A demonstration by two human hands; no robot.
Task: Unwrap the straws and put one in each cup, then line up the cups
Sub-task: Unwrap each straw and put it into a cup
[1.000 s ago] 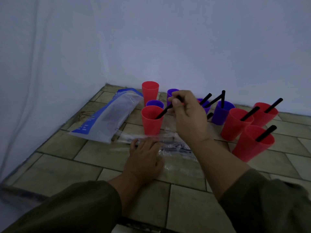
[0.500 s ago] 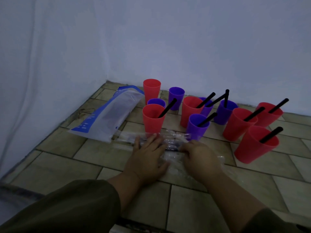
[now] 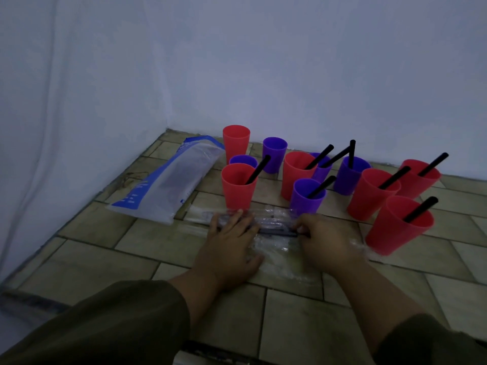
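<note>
Several red and purple cups stand on the tiled floor. Black straws lean in most, such as the near-left red cup [image 3: 238,185] and the front purple cup [image 3: 307,196]. The back red cup [image 3: 236,140], the back purple cup [image 3: 274,154] and the small purple cup [image 3: 243,161] hold no straw. A clear plastic wrapper with black straws [image 3: 274,229] lies in front of the cups. My left hand [image 3: 229,246] presses flat on the wrapper's left part. My right hand [image 3: 324,241] has curled fingers pinching the straws at the wrapper's right end.
A larger blue and clear plastic bag [image 3: 168,180] lies left of the cups. White cloth walls [image 3: 79,101] close the left and back sides. Bare tiles [image 3: 303,312] lie near me between my forearms.
My right hand left the straw in the near-left red cup, came down to the wrapper and now pinches the straws there. My left hand stayed pressed on the wrapper.
</note>
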